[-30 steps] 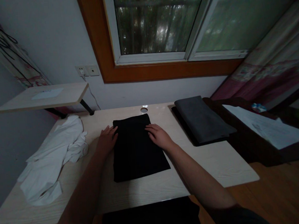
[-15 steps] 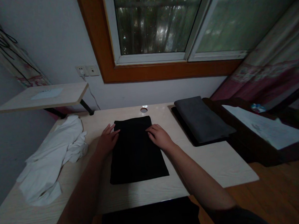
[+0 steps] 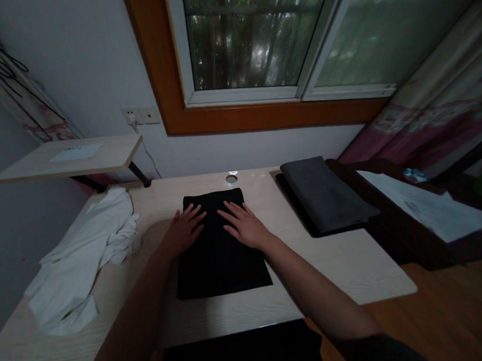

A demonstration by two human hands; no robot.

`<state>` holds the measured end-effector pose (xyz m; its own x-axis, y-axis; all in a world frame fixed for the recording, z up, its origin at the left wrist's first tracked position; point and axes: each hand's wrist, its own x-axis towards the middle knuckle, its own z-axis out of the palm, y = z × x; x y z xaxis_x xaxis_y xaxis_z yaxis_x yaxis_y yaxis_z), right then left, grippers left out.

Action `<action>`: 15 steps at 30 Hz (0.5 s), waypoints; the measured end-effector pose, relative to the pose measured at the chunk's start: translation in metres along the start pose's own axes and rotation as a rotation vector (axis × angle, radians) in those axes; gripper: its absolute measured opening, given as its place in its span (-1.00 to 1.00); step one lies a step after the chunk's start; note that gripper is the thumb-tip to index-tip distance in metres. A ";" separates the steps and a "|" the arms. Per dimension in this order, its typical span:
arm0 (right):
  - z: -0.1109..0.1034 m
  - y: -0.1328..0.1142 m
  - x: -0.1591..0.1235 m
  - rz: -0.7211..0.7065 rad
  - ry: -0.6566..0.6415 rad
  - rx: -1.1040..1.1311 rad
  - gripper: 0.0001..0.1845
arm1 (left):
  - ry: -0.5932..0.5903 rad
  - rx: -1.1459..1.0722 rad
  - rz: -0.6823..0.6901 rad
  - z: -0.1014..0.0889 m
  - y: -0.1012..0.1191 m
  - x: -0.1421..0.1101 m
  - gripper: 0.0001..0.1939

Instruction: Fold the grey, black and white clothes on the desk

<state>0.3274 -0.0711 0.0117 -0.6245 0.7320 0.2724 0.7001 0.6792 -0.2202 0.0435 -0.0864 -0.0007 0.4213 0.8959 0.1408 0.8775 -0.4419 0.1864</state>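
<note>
A black cloth folded into a neat rectangle [image 3: 222, 264] lies flat on the pale wooden desk [image 3: 325, 268] in front of me. My left hand [image 3: 183, 229] rests on its upper left part, palm down with the fingers spread. On the upper right part lies my right hand [image 3: 246, 225], also flat with its fingers apart. Neither hand grips anything. The kind of garment, if it is one, cannot be made out from the folded black shape.
A crumpled white cloth [image 3: 81, 257] lies at the left, below a small raised shelf [image 3: 115, 151]. Folded grey cloth [image 3: 324, 194] sits on something black at the right. Beyond it, papers [image 3: 424, 206] rest on a dark surface. A cable hole [image 3: 231, 179] is near the wall.
Both hands have moved inward from the side edges of the black cloth onto its top, and their fingers have spread flat. The cloth has kept its place and shape.
</note>
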 end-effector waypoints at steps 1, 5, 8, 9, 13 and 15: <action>0.002 0.000 0.000 0.039 0.000 -0.020 -0.42 | 0.004 0.010 -0.009 0.000 0.000 0.000 -0.49; 0.007 0.002 0.002 0.157 0.007 -0.080 -0.47 | 0.013 0.033 -0.043 0.000 0.002 0.001 -0.48; 0.007 0.006 0.002 0.211 0.027 -0.105 -0.47 | 0.012 0.036 -0.051 0.001 0.002 0.001 -0.47; 0.008 0.008 0.001 0.230 0.031 -0.110 -0.47 | 0.010 0.036 -0.053 0.001 0.002 0.001 -0.47; 0.009 0.015 -0.001 0.282 0.034 -0.114 -0.47 | 0.012 0.043 -0.073 0.002 0.002 0.000 -0.48; 0.010 0.017 -0.002 0.287 0.043 -0.110 -0.47 | 0.015 0.043 -0.079 0.001 0.002 0.000 -0.48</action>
<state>0.3370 -0.0604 -0.0016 -0.3825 0.8885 0.2535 0.8803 0.4338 -0.1921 0.0454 -0.0873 -0.0017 0.3471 0.9270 0.1420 0.9171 -0.3672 0.1551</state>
